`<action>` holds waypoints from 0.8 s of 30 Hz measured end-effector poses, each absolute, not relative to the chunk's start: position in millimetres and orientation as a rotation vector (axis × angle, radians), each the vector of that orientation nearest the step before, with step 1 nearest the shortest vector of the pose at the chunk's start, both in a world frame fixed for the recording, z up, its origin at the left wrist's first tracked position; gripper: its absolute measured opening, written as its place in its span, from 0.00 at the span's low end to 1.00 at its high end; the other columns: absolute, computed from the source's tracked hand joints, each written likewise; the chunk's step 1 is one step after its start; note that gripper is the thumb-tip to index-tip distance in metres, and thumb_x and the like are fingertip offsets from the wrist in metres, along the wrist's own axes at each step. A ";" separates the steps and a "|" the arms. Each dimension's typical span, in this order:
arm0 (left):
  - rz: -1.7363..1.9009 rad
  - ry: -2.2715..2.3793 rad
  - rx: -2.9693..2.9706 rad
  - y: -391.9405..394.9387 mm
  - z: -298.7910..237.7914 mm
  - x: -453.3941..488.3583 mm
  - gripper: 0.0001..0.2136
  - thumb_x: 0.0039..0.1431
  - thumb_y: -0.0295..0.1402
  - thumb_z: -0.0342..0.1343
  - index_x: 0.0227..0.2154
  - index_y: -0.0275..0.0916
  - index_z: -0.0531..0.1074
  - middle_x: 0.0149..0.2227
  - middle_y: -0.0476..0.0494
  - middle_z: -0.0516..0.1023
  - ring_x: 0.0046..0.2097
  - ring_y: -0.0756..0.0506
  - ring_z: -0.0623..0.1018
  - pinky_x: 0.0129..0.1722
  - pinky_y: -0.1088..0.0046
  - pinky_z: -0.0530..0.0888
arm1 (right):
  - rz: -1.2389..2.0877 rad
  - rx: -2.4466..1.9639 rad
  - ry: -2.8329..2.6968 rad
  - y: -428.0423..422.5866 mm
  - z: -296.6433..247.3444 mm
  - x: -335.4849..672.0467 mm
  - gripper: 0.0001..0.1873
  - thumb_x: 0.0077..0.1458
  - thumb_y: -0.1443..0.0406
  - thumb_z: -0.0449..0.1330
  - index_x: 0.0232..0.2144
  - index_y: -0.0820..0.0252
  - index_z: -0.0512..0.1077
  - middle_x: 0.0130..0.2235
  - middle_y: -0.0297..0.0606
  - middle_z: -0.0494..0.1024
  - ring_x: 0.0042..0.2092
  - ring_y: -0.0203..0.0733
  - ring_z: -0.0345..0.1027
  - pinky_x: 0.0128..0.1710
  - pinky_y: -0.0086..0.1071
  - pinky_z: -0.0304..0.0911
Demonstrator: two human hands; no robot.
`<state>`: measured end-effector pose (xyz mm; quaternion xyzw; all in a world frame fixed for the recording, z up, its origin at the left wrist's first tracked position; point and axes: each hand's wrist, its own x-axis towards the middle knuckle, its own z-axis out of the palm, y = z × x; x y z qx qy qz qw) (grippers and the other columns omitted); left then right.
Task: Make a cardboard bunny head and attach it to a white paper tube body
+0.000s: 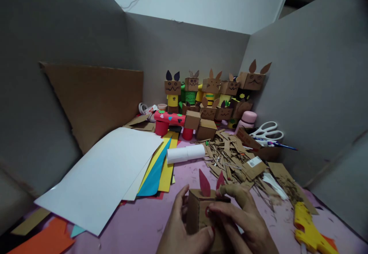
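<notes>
A small brown cardboard box [193, 211] with two dark red paper ears [204, 183] on its top is held low in front of me. My left hand [184, 229] wraps around its left side, thumb across the front. On the right, my right hand [244, 217] presses against the front and top, its index finger by the right ear. The fingers cover much of the box's front. Beyond the box lies a white paper roll [186, 153] on the pink tabletop [138, 227].
Coloured and white sheets [106, 169] lie to the left. Cardboard scraps [230, 154] pile up at centre right, near scissors [267, 131] in a cardboard box. A yellow glue gun [309, 229] rests at right. Several cardboard animal figures [212, 85] stand at the back between grey panels.
</notes>
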<state>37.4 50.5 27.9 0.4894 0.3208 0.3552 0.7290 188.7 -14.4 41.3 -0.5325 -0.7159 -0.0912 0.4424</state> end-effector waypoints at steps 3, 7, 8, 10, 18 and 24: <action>0.756 0.704 1.080 50.3 32.4 37.6 0.44 0.40 0.30 0.61 0.59 0.31 0.44 0.53 0.24 0.67 0.51 0.35 0.73 0.50 0.60 0.69 | -0.237 -1.293 -1.735 -11.7 37.8 181.8 0.19 0.54 0.76 0.49 0.43 0.51 0.68 0.45 0.39 0.63 0.46 0.48 0.57 0.42 0.43 0.59; 0.767 0.692 1.053 50.3 30.9 38.4 0.42 0.40 0.30 0.62 0.58 0.35 0.45 0.52 0.27 0.69 0.50 0.35 0.74 0.50 0.58 0.69 | -0.264 -1.266 -1.762 -9.3 37.0 180.4 0.20 0.52 0.76 0.49 0.42 0.51 0.68 0.45 0.38 0.62 0.45 0.49 0.57 0.41 0.45 0.59; 0.771 0.701 1.044 50.4 29.6 38.5 0.43 0.39 0.30 0.62 0.58 0.35 0.45 0.52 0.26 0.68 0.50 0.34 0.73 0.50 0.58 0.69 | -0.274 -1.264 -1.766 -9.2 37.8 181.2 0.20 0.51 0.77 0.50 0.42 0.51 0.69 0.46 0.38 0.62 0.46 0.49 0.57 0.41 0.45 0.58; 0.781 0.716 1.042 51.0 27.1 38.5 0.43 0.39 0.29 0.62 0.58 0.35 0.46 0.53 0.25 0.66 0.51 0.33 0.73 0.49 0.57 0.70 | -0.305 -1.272 -1.764 -9.8 40.5 184.0 0.20 0.51 0.76 0.50 0.41 0.51 0.69 0.45 0.38 0.63 0.45 0.49 0.58 0.41 0.44 0.59; 0.760 0.676 1.059 53.1 26.8 36.2 0.44 0.42 0.30 0.62 0.60 0.34 0.44 0.51 0.28 0.71 0.47 0.37 0.77 0.47 0.63 0.72 | -0.340 -1.291 -1.745 -10.2 41.8 185.5 0.18 0.51 0.77 0.52 0.39 0.52 0.70 0.45 0.38 0.64 0.45 0.47 0.59 0.41 0.42 0.59; 0.776 0.652 1.026 53.3 27.0 36.9 0.46 0.40 0.33 0.65 0.60 0.32 0.42 0.50 0.25 0.70 0.46 0.35 0.76 0.47 0.58 0.71 | -0.331 -1.272 -1.708 -8.1 35.4 180.3 0.19 0.51 0.76 0.51 0.41 0.52 0.70 0.45 0.39 0.66 0.45 0.48 0.59 0.41 0.43 0.58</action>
